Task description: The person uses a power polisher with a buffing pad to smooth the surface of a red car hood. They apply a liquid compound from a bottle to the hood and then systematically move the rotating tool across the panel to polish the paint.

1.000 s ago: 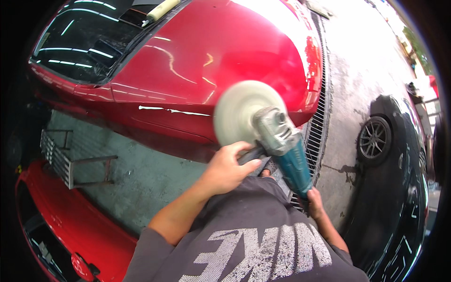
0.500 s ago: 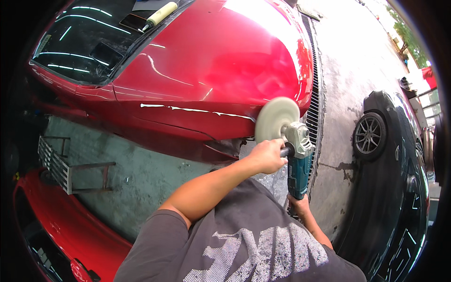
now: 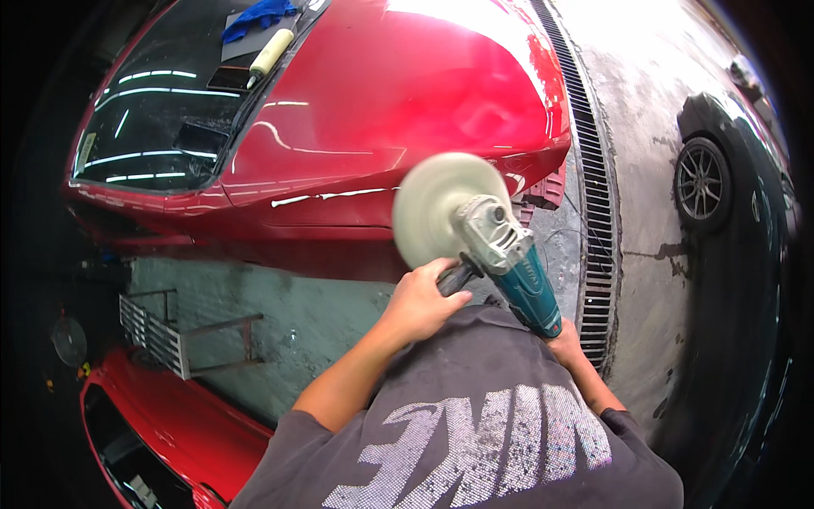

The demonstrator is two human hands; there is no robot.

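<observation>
My left hand is wrapped round the black side handle of a teal and grey car polisher. Behind it, my right hand grips the tool's rear end, its fingers partly hidden by the body. The polisher's round, pale pad looks blurred, as if spinning. It lies over the front side edge of a red car; the pad hides whatever contact there is. A thin white streak of paste runs along the fender's edge, left of the pad.
On the windshield lie a pale yellow bottle and a blue cloth. A metal step bench and another red car stand at the lower left. A drain grate crosses the floor, with a dark car at the right.
Both hands have brought the polisher leftward along the fender edge, away from the front corner, and its body has tilted. The white streak's right part is now behind the pad. The view has shifted.
</observation>
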